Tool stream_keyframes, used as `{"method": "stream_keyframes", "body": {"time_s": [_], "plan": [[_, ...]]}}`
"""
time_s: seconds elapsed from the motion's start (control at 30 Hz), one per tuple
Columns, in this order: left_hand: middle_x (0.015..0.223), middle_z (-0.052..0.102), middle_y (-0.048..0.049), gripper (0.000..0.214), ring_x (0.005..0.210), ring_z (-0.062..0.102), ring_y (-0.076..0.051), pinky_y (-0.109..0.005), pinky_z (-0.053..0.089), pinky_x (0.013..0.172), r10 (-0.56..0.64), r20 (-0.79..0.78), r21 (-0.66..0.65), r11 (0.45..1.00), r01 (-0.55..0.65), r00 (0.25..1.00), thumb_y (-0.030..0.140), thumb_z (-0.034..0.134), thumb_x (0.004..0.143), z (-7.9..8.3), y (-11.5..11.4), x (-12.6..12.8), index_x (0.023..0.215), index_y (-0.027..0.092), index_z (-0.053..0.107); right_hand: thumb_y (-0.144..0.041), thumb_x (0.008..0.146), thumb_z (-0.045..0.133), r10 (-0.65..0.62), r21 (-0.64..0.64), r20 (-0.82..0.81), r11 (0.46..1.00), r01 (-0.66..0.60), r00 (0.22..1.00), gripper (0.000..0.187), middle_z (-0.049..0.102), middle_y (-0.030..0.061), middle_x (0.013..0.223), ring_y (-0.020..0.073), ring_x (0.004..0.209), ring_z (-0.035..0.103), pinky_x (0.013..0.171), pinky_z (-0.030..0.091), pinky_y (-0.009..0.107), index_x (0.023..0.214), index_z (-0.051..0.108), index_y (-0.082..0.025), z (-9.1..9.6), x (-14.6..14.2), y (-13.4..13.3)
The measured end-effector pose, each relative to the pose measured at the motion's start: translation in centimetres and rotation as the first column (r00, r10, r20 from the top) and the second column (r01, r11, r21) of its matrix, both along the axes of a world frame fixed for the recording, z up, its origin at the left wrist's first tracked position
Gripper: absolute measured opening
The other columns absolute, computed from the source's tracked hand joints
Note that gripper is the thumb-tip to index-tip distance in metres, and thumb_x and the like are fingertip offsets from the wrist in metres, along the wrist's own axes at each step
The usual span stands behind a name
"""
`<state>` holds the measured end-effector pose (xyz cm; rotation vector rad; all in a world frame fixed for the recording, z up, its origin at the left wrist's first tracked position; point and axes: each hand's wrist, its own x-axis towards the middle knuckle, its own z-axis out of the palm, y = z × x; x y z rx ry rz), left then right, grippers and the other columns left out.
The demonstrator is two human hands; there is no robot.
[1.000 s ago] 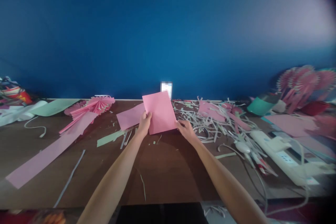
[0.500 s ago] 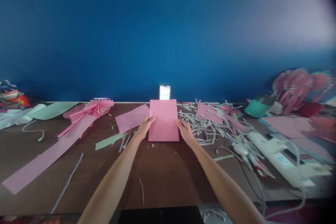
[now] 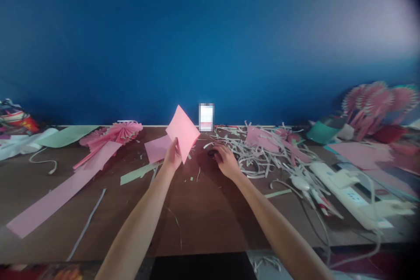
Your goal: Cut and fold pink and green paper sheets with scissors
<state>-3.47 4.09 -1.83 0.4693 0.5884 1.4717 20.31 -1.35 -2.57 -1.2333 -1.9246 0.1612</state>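
Observation:
My left hand (image 3: 172, 156) pinches the lower corner of a pink paper sheet (image 3: 183, 131) and holds it tilted up off the brown table (image 3: 203, 210). My right hand (image 3: 225, 159) rests low on the table to the right of the sheet, fingers curled over a small dark object (image 3: 212, 152) that I cannot make out. A second pink sheet (image 3: 156, 148) lies flat just behind my left hand. A pile of white and pink paper strips (image 3: 259, 151) starts right beside my right hand.
A phone (image 3: 206, 117) stands against the blue wall. Folded pink fans (image 3: 113, 135) and a long pink strip (image 3: 55, 197) lie at the left. A white power strip (image 3: 348, 192) with cables and a glue gun (image 3: 303, 183) sit at the right, pink rosettes (image 3: 377, 103) behind.
My right hand let go of the pink sheet and dropped onto the table at a small dark object. My left hand alone lifted and tilted the sheet to the left.

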Motion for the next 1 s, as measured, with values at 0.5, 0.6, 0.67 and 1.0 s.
{"method": "stream_keyframes", "body": {"time_s": [0.5, 0.6, 0.67, 1.0], "plan": [[0.084, 0.072, -0.0071, 0.022, 0.073, 0.069, -0.015, -0.019, 0.056, 0.066, -0.110, 0.183, -0.062, 0.990, 0.123, 0.977, 0.020, 0.056, 0.087, 0.1, -0.1, 0.0, 0.105, 0.009, 0.061, -0.011, 0.081, 0.050, 0.120, -0.062, 0.120, 0.992, -0.113, 0.985, 0.018, 0.063, 0.0042, 0.093, 0.0176, 0.089, 0.056, 0.081, 0.043, 0.029, 0.094, 0.060, -0.020, 0.5, -0.2, -0.6], [0.082, 0.072, -0.0072, 0.018, 0.071, 0.069, -0.015, -0.020, 0.056, 0.065, -0.098, 0.166, -0.041, 0.994, 0.106, 0.981, 0.020, 0.056, 0.086, 0.0, 0.0, -0.1, 0.099, 0.010, 0.062, -0.006, 0.079, 0.049, 0.235, -0.107, 0.071, 0.968, -0.226, 0.969, 0.023, 0.064, 0.0038, 0.092, 0.0170, 0.089, 0.057, 0.082, 0.044, 0.029, 0.094, 0.061, -0.019, 0.6, -0.3, -0.7], [0.080, 0.072, -0.0074, 0.016, 0.068, 0.069, -0.016, -0.022, 0.057, 0.063, -0.100, 0.148, -0.038, 0.994, 0.107, 0.984, 0.021, 0.056, 0.086, 0.0, 0.0, 0.0, 0.095, 0.010, 0.063, -0.002, 0.078, 0.045, 0.301, -0.135, 0.033, 0.946, -0.294, 0.953, 0.031, 0.064, 0.0035, 0.092, 0.0163, 0.090, 0.057, 0.083, 0.045, 0.029, 0.096, 0.062, -0.019, 0.6, -0.5, -0.8], [0.079, 0.071, -0.0067, 0.013, 0.070, 0.068, -0.014, -0.022, 0.055, 0.066, 0.030, 0.167, -0.113, 0.993, -0.011, 0.985, 0.013, 0.055, 0.084, 0.6, -0.3, 0.3, 0.093, 0.009, 0.063, -0.004, 0.078, 0.045, 0.042, -0.089, 0.331, 0.996, -0.013, 0.943, 0.033, 0.062, 0.0068, 0.106, 0.0207, 0.104, 0.052, 0.090, 0.040, 0.032, 0.100, 0.063, -0.020, 2.0, 0.1, -1.4]]}}
